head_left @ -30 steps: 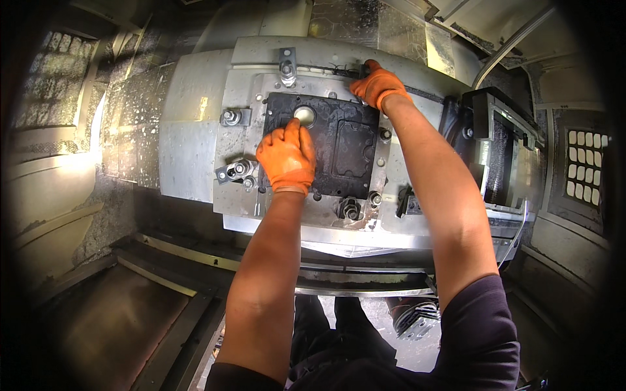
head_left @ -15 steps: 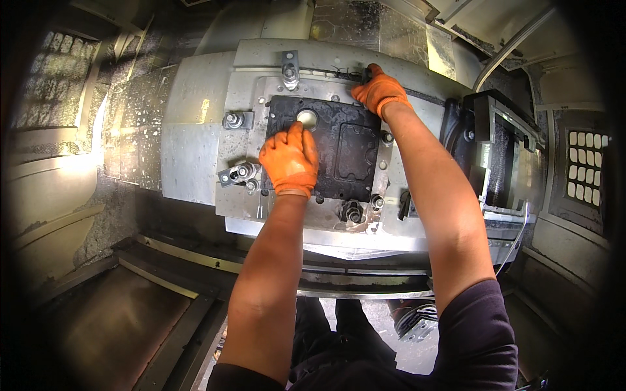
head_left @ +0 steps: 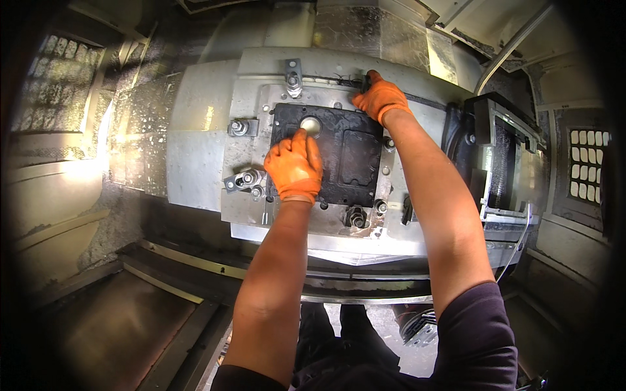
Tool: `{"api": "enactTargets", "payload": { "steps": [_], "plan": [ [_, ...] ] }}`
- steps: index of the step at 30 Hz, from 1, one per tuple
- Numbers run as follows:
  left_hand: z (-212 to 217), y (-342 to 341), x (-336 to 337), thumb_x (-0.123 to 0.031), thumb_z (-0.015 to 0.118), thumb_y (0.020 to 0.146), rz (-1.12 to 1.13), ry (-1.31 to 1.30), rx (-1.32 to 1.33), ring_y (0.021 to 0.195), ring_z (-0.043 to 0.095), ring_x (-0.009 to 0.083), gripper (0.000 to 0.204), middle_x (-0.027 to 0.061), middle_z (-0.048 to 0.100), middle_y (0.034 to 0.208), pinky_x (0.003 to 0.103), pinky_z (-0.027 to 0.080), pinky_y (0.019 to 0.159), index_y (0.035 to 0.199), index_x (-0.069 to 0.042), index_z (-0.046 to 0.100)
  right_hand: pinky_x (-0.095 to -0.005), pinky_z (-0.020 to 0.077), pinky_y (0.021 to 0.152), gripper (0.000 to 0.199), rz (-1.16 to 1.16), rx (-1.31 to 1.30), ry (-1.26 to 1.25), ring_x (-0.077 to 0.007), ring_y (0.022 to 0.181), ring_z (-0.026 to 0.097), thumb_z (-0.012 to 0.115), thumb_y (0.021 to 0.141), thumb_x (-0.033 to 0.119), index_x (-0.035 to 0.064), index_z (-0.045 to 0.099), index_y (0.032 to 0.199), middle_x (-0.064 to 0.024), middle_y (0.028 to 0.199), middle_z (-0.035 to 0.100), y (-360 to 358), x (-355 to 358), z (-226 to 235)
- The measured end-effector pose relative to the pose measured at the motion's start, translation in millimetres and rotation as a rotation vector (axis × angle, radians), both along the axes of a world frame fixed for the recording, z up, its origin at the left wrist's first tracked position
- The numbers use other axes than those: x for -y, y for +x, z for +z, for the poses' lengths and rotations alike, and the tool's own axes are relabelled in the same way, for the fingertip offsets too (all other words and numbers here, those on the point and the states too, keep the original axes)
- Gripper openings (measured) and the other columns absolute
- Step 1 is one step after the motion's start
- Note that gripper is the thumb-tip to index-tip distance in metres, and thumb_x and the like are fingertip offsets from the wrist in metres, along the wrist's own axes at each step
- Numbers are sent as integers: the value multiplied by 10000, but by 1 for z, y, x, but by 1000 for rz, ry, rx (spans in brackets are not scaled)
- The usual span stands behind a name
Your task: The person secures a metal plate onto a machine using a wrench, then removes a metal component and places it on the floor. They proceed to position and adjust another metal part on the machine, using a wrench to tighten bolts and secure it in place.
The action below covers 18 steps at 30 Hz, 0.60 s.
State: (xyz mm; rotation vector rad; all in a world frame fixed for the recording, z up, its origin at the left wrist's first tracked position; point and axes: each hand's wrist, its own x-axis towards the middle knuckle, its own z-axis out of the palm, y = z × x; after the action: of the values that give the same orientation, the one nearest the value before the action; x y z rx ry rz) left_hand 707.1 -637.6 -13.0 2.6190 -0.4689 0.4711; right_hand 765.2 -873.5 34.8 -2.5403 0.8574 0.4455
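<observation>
Two gloved hands — left hand (head_left: 295, 166), right hand (head_left: 380, 98) — one dark plate (head_left: 349, 156) (clamped)

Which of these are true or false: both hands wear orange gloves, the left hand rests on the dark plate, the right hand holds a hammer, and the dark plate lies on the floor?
1. Both hands wear orange gloves. True: left hand, right hand.
2. The left hand rests on the dark plate. True, beside its round shiny hole.
3. The right hand holds a hammer. False: it grips the plate's upper right corner; no hammer shows.
4. The dark plate lies on the floor. False: it sits on a grey metal fixture among bolted clamps.
</observation>
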Motion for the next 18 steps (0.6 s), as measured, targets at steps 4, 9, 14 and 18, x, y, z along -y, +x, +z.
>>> {"api": "enactTargets", "payload": {
  "steps": [4,9,14,18],
  "plan": [
    [0,0,0,-276,636,894,-2,-1,3,829,598,338,206,107,623,847,472,450,740,1040,-141,689,-393,478,1015,867,1,-59,12,-365,1200,617,680,763,405,110,380,1522,-212,1292,648,3,5,-7],
    [1,0,-1,-276,642,891,-1,-6,16,835,594,336,220,105,617,842,470,448,748,1062,-148,691,-393,474,1026,858,-5,-69,-7,-365,1203,616,671,774,408,106,379,1522,-214,1286,651,1,0,2],
    [3,0,-1,-261,638,892,-1,-6,1,838,598,339,211,111,617,838,472,451,753,1066,-154,692,-389,475,1024,846,-26,-61,-4,-372,1198,618,665,778,397,105,381,1519,-220,1277,653,1,-1,3],
    [3,0,1,-270,652,876,-3,-23,29,815,621,335,219,92,640,816,472,469,757,1041,-137,708,-392,471,1026,806,-38,-61,23,-376,1195,619,629,842,420,102,354,1530,-230,1271,653,-4,1,5]
  ]
}}
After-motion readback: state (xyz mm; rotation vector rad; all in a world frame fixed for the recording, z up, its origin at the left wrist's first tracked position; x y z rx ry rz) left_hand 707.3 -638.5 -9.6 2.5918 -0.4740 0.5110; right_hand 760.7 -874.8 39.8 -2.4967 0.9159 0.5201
